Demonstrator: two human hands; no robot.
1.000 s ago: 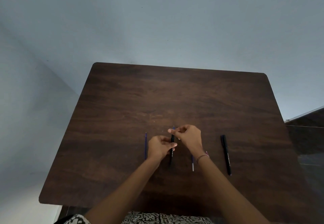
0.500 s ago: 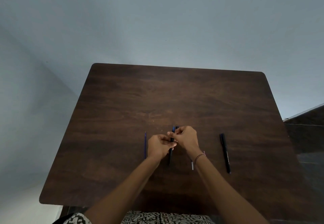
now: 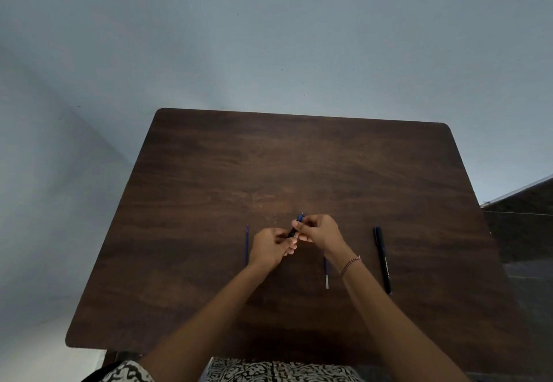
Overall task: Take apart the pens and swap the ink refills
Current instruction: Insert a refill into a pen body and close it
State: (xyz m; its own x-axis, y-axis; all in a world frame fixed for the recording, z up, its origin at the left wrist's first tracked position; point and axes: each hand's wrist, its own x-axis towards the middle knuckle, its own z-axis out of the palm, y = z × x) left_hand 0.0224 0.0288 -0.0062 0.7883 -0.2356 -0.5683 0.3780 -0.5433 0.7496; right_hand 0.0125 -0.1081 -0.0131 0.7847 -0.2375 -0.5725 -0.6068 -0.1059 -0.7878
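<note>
Left hand (image 3: 268, 248), right hand (image 3: 319, 230) grip pen (image 3: 294, 230); wrist overlaps refill (image 3: 326, 275); black pen (image 3: 382, 259) right.

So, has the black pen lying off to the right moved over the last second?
No. The black pen keeps the same place on the table, just as far from the loose refill beside it.

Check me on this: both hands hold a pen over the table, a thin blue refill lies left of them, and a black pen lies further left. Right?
Not quite. The head view shows the black pen lying right of the hands, not left. The rest stands: left hand and right hand both hold a pen over the table, the blue refill left of them.
</note>
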